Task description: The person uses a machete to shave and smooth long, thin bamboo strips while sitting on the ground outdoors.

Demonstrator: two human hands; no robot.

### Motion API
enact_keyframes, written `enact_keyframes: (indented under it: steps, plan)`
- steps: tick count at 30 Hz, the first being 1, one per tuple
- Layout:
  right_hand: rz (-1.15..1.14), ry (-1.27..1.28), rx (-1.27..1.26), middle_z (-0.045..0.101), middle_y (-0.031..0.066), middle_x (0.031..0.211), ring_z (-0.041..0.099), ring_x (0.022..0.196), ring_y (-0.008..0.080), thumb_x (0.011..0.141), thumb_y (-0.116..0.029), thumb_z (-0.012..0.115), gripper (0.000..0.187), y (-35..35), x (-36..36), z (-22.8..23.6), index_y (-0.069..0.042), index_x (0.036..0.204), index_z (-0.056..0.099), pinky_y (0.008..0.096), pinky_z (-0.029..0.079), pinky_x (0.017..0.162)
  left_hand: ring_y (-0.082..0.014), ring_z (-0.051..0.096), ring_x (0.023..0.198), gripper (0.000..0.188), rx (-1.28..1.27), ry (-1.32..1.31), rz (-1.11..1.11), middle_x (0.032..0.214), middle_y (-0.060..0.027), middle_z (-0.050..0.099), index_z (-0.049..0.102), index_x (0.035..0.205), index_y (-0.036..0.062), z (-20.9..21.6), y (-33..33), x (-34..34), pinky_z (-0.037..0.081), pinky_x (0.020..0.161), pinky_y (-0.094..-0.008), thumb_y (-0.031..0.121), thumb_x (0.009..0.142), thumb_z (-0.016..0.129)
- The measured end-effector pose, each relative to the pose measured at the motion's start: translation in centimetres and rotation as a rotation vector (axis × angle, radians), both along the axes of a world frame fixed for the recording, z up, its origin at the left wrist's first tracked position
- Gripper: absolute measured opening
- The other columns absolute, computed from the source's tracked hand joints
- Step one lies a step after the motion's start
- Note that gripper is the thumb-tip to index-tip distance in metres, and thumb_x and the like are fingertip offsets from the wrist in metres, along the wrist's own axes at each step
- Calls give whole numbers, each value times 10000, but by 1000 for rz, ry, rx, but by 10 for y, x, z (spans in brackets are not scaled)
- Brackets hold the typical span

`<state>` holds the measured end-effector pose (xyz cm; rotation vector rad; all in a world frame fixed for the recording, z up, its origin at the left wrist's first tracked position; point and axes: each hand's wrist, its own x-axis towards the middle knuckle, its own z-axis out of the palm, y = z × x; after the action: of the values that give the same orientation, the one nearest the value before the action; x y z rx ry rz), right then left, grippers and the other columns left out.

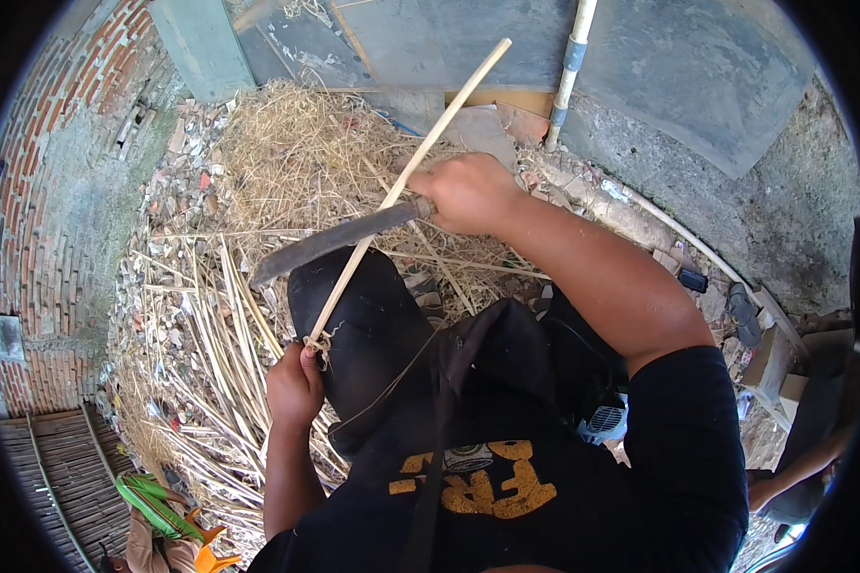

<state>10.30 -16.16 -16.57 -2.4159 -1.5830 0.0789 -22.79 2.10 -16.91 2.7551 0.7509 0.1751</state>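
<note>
My left hand [296, 385] is closed around the lower end of a long, pale bamboo strip [462, 100], thumb pressed on it. Thin curled shavings [324, 346] cling to the strip just by that thumb. The strip slants up and to the right over my knee. My right hand [473, 194] is wrapped round the handle of a machete [325, 244], the handle mostly hidden in the fist. Its dark, wide blade points left and crosses the strip near the middle. A right finger lies against or close beside the strip; which, I cannot tell.
Several split bamboo strips [222, 368] lie on the rubble to the left. A heap of fine shavings [296, 143] sits ahead, before grey panels [459, 43] and an upright pipe [569, 72]. Other people show at the lower left [153, 544] and right edge [784, 482].
</note>
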Motion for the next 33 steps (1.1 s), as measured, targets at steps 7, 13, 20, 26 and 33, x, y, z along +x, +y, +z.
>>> enact_keyframes:
  steps: [7,13,20,26,33]
  plan:
    - [-484,141,195,725,166,879,708,822,346,805,-207,633,306,-28,75,-22,-111,1090,694,448,583,758,-469,582,612,394,24,-2,24,638,-225,583,534,783,36,5,2,-2,434,551,-531,302,1057,438]
    - [-547,136,282,709,210,865,691,835,393,796,-234,646,328,-36,76,-11,-96,1089,693,467,567,790,-426,561,563,415,26,-46,127,612,-206,559,559,814,29,10,19,-21,415,536,-511,330,1065,425]
    - [-542,119,233,712,216,916,691,874,391,783,-226,653,382,-41,76,-10,-106,1143,692,467,565,817,-300,555,536,489,358,-95,527,624,-135,571,618,931,6,28,91,-76,402,517,-461,379,1080,340]
    - [-486,128,214,716,195,996,687,936,378,774,-235,653,407,-34,74,-12,-115,1161,692,473,555,854,-143,360,546,436,77,-349,392,604,-32,433,505,820,23,22,85,-86,315,508,-341,346,1088,385]
    - [-493,128,219,716,191,996,685,927,380,775,-241,653,389,-36,71,-11,-119,1142,697,471,554,852,-105,455,536,315,-184,-282,279,610,-20,512,541,847,28,-2,46,-60,376,498,-296,262,1055,511]
